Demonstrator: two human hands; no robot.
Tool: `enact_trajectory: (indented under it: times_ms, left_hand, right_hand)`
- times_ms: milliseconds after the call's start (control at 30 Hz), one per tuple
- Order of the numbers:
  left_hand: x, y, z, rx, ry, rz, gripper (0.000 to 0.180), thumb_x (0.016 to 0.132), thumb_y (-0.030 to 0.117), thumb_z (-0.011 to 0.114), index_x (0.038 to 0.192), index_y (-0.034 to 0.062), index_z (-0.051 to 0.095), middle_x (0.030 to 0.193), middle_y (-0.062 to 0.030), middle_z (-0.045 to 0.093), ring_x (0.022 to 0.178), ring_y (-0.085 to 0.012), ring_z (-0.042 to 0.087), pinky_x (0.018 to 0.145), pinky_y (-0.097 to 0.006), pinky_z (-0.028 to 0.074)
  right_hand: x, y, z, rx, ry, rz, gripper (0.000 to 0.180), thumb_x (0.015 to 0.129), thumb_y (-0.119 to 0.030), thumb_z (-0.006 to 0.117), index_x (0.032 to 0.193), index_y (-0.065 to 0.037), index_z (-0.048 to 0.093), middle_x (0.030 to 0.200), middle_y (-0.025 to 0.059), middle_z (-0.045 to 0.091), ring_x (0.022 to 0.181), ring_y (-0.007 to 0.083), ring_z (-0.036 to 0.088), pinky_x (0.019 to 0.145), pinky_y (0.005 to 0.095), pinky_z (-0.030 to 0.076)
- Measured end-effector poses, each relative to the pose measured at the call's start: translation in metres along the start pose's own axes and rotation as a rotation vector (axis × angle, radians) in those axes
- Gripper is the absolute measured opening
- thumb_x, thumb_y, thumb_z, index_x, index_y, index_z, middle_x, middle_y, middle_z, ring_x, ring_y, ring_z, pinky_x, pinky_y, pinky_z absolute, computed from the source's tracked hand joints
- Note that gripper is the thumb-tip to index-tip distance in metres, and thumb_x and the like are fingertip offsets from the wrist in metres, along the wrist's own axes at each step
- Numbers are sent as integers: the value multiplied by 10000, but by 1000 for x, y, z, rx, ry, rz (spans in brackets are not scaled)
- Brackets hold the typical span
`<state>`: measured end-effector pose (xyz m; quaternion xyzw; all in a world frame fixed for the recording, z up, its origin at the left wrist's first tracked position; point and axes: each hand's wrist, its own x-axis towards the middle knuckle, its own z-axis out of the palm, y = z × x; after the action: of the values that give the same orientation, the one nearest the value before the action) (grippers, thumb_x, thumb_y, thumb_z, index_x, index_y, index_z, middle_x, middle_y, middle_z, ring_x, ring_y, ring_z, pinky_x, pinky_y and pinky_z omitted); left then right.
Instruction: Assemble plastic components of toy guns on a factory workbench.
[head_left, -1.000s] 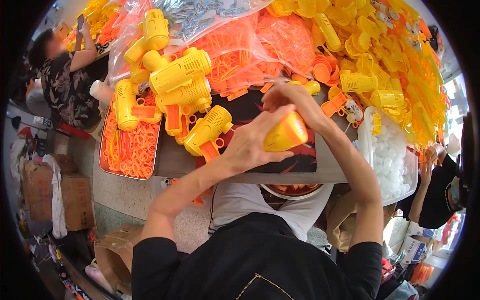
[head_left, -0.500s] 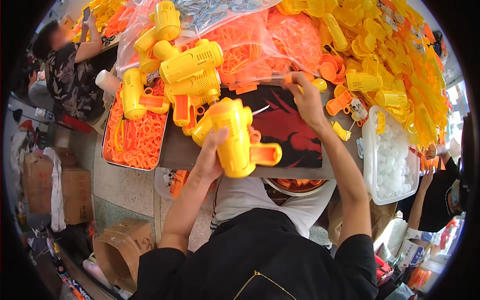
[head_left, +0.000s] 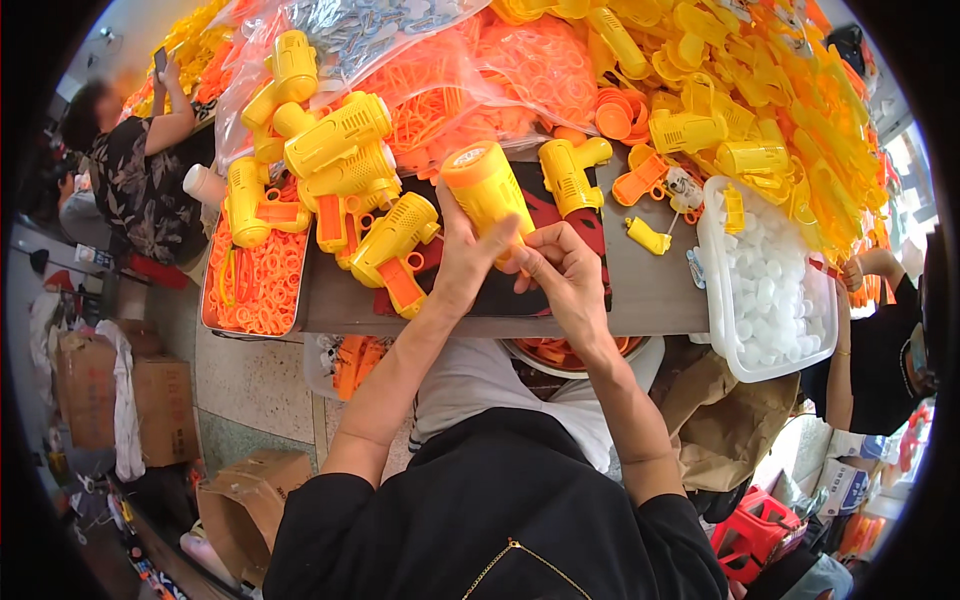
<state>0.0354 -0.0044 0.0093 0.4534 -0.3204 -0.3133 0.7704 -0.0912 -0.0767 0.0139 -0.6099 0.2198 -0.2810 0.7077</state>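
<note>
Upright over the dark mat [head_left: 500, 295], a yellow toy gun [head_left: 488, 195] with an orange ring round its top end is held between my hands. My left hand [head_left: 462, 258] is closed around its side, thumb across the front. My right hand [head_left: 562, 270] is closed, its fingers pinching at the gun's lower end; the exact spot they grip is partly hidden. Beside my left hand lies a yellow toy gun with an orange handle [head_left: 395, 245]. Another yellow gun body [head_left: 573, 175] lies behind my right hand.
More yellow toy guns [head_left: 340, 140] are stacked at left, by a tray of orange rings [head_left: 262, 285]. Bags of orange parts [head_left: 530, 85] and a heap of yellow parts [head_left: 740, 90] line the back. A white bin of caps [head_left: 775, 300] stands right. Other people sit on both sides.
My right hand has come back from the far side of the mat to the gun in my left hand. That gun has been turned so its orange-ringed end points up. The view has shifted slightly.
</note>
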Motion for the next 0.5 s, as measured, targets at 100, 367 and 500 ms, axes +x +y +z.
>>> enact_trajectory:
  times_ms: [100, 367, 500]
  left_hand:
    - [0, -2, 4, 106, -2, 3, 784, 870, 71, 765, 1430, 119, 218, 1196, -69, 503, 1032, -139, 575, 871, -291, 512]
    - [-4, 7, 24, 69, 58, 56, 710, 854, 6, 732, 1417, 100, 308, 1233, -79, 518, 1095, -164, 579, 920, -323, 523]
    - [-2, -8, 8, -15, 112, -12, 740, 842, -5, 734, 1437, 94, 304, 1269, -85, 515, 1140, -183, 574, 962, -347, 516]
  right_hand:
    - [-6, -10, 5, -215, 69, -100, 170, 937, -85, 700, 984, 22, 576, 801, 104, 710, 657, 165, 632, 629, 279, 511]
    - [0, -3, -9, -205, -46, -192, 570, 944, -100, 677, 1446, 26, 438, 1338, 167, 577, 1233, 212, 555, 1041, 342, 448]
    - [2, 16, -4, -388, 43, -366, 667, 903, -150, 744, 1465, 35, 435, 1323, 174, 609, 1217, 220, 585, 1024, 336, 464]
